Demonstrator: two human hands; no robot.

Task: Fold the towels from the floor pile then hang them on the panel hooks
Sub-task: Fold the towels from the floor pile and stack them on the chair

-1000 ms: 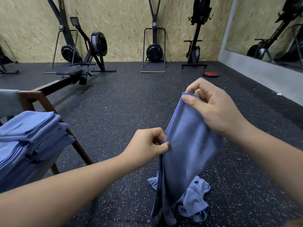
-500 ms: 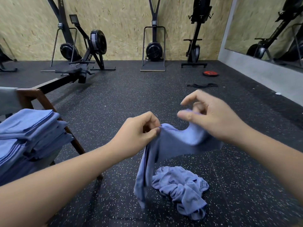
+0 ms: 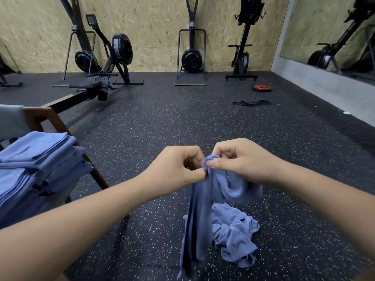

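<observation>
Got both hands, left hand [image 3: 178, 169] and right hand [image 3: 241, 161], pinching a soft blue terry towel [image 3: 203, 216] mid-frame over speckled black rubber flooring [image 3: 182, 122].

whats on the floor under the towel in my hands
A crumpled blue towel lies on the speckled floor below the held towel, which covers its left edge; that part cannot be seen.

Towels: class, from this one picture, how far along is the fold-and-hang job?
Done: a stack of folded towels sits on the chair. In hand: the left hand and right hand pinch one blue towel at its top, the rest hanging. Left: a crumpled towel lies on the floor, and no hooks are in view, so hanging looks not yet done.
</observation>
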